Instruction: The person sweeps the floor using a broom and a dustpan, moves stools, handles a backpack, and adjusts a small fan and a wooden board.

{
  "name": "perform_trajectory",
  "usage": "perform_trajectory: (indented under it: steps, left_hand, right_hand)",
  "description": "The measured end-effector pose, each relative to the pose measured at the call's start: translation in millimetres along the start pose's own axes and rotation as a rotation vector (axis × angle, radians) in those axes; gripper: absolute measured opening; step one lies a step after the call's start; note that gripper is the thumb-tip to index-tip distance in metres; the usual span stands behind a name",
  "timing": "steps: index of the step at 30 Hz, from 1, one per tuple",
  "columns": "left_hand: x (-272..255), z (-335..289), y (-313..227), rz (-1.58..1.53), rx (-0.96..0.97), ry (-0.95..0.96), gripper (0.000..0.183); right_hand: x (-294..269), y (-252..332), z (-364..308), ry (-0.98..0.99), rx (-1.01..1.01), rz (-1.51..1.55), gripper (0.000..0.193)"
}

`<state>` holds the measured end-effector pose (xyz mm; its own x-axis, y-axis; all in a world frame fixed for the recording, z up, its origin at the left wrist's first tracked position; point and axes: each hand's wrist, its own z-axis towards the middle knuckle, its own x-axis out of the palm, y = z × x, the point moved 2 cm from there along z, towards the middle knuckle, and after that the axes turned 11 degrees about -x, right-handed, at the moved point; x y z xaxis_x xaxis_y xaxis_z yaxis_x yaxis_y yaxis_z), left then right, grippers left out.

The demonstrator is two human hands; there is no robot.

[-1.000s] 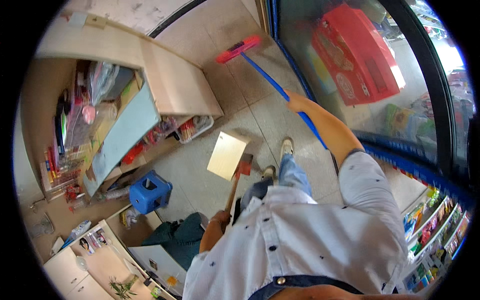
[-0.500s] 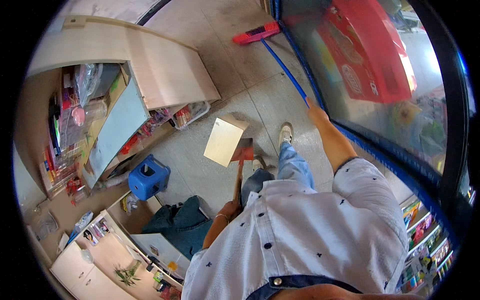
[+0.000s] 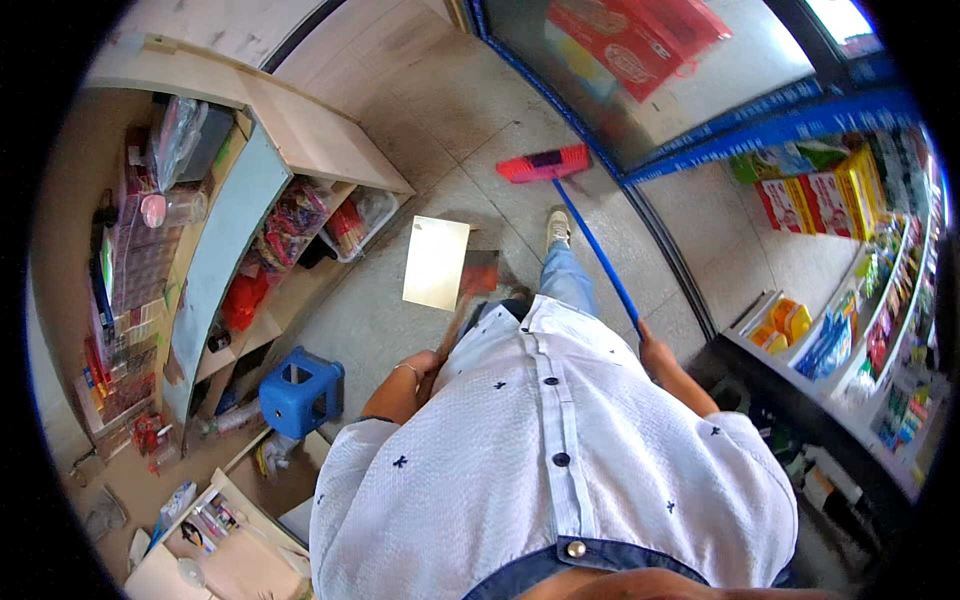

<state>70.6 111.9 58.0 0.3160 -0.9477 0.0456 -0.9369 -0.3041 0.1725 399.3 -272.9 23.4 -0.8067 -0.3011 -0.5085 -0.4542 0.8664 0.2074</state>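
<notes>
Since the earlier frame, the broom head [image 3: 545, 163] has come down from near the top edge to the upper centre, and my right hand [image 3: 652, 352] is drawn in closer to my body. From left to right: a pale shelf unit [image 3: 305, 130] crowded with packets fills the upper left, with a blue plastic stool [image 3: 300, 392] standing below it. My left hand [image 3: 428, 368], just left of centre, is curled around a brown handle [image 3: 455, 328]; the far fingers are hidden. The handle leads up to a red and dark dustpan [image 3: 480, 272] at the centre, partly covered by a pale rectangular panel [image 3: 436, 262]; I can't tell whether the two are joined. Right of these, my shoe [image 3: 558, 228] points up the frame. Above it lies the pink-red broom head, apart from the dustpan, its blue pole [image 3: 600, 258] slanting down to my right hand, which is closed around the end. Display racks [image 3: 800, 375] curve along the right edge.

I judge this to be a sweeping stroke towards me; the next move calls for a steady dustpan and the bristles kept low.
</notes>
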Motion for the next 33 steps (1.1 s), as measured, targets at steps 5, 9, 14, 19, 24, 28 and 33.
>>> perform_trajectory:
  steps: [5, 9, 14, 19, 24, 28, 33]
  left_hand:
    - [30.6, -12.9, 7.8, -0.087, -0.117, 0.058, 0.029]
    - [35.2, 12.5, 21.9, 0.025, -0.128, 0.038, 0.027]
    - [61.4, 38.6, 24.8, 0.189, -0.160, 0.018, 0.025]
    - [80.1, 38.4, 29.1, 0.225, -0.219, -0.032, 0.023]
    - [126.2, 38.7, -5.7, 0.232, -0.171, -0.076, 0.021]
    - [153.9, 37.0, -36.5, 0.204, -0.167, -0.098, 0.020]
    - [207.9, 20.5, -48.5, 0.295, -0.104, -0.166, 0.021]
  right_hand:
    - [131.2, -61.1, -134.9, -0.043, 0.127, 0.394, 0.058]
    - [170.2, -42.8, -224.2, 0.087, 0.306, 0.438, 0.055]
    - [208.6, -63.7, -316.2, -0.257, 0.308, 0.566, 0.048]
    - [175.5, -43.3, -341.0, -0.384, 0.288, 0.657, 0.043]
    - [140.1, -112.7, -236.2, -0.482, 0.179, 0.599, 0.046]
    - [128.7, -181.4, -187.3, -0.460, 0.079, 0.737, 0.045]
    - [240.5, -223.2, -224.0, -0.523, 0.206, 1.044, 0.047]
